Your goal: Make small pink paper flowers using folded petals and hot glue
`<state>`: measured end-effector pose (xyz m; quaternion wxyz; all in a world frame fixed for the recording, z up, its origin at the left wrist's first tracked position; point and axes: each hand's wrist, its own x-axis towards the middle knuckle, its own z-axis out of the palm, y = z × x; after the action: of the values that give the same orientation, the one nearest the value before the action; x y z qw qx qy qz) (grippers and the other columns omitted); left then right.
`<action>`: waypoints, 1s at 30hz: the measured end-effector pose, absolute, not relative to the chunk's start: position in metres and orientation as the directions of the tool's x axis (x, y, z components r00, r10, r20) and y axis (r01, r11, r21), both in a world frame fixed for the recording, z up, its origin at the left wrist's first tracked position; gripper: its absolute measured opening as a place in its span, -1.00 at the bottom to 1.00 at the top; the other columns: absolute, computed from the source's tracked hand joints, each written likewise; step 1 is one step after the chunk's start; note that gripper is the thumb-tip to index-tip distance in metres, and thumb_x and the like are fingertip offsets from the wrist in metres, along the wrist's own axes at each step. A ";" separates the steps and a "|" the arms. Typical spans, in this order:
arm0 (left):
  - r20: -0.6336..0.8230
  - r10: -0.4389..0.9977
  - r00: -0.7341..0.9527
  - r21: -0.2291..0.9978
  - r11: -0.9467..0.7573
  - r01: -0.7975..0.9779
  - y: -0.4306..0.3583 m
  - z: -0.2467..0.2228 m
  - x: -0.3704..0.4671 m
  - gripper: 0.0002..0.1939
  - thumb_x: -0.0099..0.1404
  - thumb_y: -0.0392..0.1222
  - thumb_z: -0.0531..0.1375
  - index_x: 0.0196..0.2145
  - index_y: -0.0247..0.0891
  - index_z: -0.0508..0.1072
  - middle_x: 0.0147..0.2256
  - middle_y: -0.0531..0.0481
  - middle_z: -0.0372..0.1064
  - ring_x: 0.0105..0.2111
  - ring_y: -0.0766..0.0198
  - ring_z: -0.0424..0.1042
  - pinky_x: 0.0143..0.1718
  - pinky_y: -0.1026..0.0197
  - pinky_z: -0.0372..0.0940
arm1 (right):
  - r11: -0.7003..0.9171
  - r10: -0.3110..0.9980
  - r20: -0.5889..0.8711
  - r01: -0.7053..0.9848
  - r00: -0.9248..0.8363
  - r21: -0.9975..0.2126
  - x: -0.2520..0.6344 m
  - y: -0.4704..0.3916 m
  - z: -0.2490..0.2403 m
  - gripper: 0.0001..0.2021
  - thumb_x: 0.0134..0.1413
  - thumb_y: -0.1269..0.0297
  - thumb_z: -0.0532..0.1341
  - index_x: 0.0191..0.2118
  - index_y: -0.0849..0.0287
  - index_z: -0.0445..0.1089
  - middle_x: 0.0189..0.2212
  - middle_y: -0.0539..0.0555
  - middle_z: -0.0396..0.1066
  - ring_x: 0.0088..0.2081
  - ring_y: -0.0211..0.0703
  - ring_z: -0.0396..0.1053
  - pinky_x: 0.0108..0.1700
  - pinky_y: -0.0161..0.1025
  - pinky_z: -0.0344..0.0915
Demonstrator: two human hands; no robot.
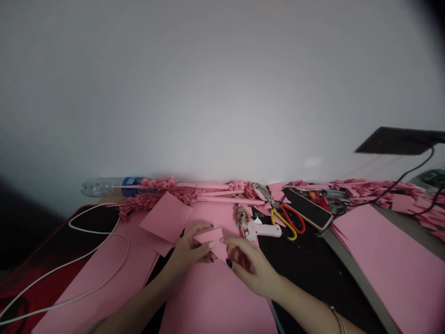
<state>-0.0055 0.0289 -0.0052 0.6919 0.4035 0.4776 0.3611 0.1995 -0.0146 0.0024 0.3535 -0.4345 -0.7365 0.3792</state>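
A small piece of pink paper (219, 250) is held up in front of me, over a large pink sheet (219, 297). My left hand (196, 246) grips its left side, thumb on the near face and fingers behind. At its right edge, the thumb and fingers of my right hand (248, 264) close on the paper. Just beyond my right hand lies a pale pink hot glue gun (264, 230). Scissors (288, 220) with red and yellow handles rest to its right. Square pink paper (167, 218) lies beyond my left hand.
Pink paper flowers on stems (222, 190) line the wall. A clear plastic bottle (104, 187) lies at the back left, and a phone (308, 208) rests right of the scissors. A white cable (118, 273) loops across the left. Large pink sheets (392, 264) lie at right.
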 end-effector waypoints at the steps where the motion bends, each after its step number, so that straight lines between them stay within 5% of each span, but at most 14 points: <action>1: -0.366 0.888 0.278 0.905 0.409 -0.114 0.029 -0.005 -0.005 -0.29 -0.05 -0.03 0.43 0.03 -0.30 0.36 -0.51 -0.02 0.51 -0.55 0.24 0.51 -0.43 0.24 0.40 | 0.328 0.910 0.186 0.366 -0.370 -0.871 0.199 -0.015 0.003 -0.54 0.03 0.50 0.12 0.09 0.09 0.30 -0.31 0.05 0.39 -0.41 -0.19 0.31 -0.34 -0.28 0.27; 14: -0.366 0.877 0.310 0.914 0.402 -0.060 0.028 -0.002 -0.006 -0.36 0.02 -0.01 0.40 0.01 -0.30 0.35 -0.57 0.04 0.50 -0.51 0.23 0.52 -0.38 0.22 0.41 | 0.390 0.889 0.250 0.351 -0.383 -0.851 0.200 -0.011 -0.006 -0.50 -0.01 0.57 0.12 0.09 0.12 0.30 -0.31 0.06 0.38 -0.42 -0.22 0.28 -0.38 -0.31 0.24; 22: -0.314 0.866 0.390 0.941 0.338 0.007 0.027 -0.004 -0.004 -0.56 0.00 -0.03 0.40 -0.20 -0.31 0.47 -0.48 0.02 0.51 -0.50 0.23 0.53 -0.40 0.21 0.42 | 0.452 0.874 0.322 0.365 -0.365 -0.814 0.197 -0.011 -0.006 -0.57 -0.09 0.65 0.14 -0.10 0.14 0.47 -0.41 0.01 0.31 -0.48 -0.26 0.23 -0.46 -0.36 0.17; 27: -0.315 0.840 0.442 0.939 0.344 0.015 0.027 -0.005 -0.004 -0.67 -0.02 -0.10 0.41 -0.33 -0.31 0.46 -0.53 0.02 0.49 -0.50 0.21 0.53 -0.42 0.23 0.41 | 0.475 0.864 0.362 0.330 -0.349 -0.816 0.196 -0.012 -0.005 -0.83 0.04 0.55 0.25 -0.28 0.18 0.53 -0.38 0.07 0.35 -0.39 -0.21 0.33 -0.39 -0.33 0.23; 30: -0.326 0.812 0.484 0.931 0.363 0.019 0.025 -0.003 -0.006 -0.59 -0.03 -0.12 0.42 -0.23 -0.30 0.46 -0.42 -0.03 0.54 -0.50 0.20 0.55 -0.44 0.23 0.41 | 0.445 0.874 0.349 0.268 -0.338 -0.855 0.196 -0.013 -0.003 -0.92 0.12 0.44 0.27 -0.33 0.18 0.53 -0.37 0.08 0.39 -0.35 -0.18 0.39 -0.33 -0.31 0.27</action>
<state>-0.0055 0.0254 -0.0035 0.7086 0.4900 0.4238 0.2798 0.1965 -0.0125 -0.0031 0.4249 -0.3878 -0.7362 0.3566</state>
